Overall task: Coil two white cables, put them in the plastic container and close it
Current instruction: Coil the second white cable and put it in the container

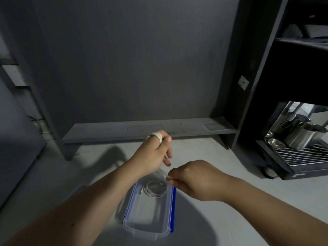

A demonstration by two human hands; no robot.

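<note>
Second cable (164, 163): wound on left hand (156, 150), free end pinched by right hand (193, 180); taut span slants lower right. First coil (156, 188) in container (149, 228), frame centre-bottom, directly below both hands.

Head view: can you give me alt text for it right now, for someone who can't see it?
Two bare hands stretch a white cable above an open clear plastic container with blue clips; the left hand has it wound round its fingers, the right hand pinches the other end. One coiled cable already lies inside.
</note>
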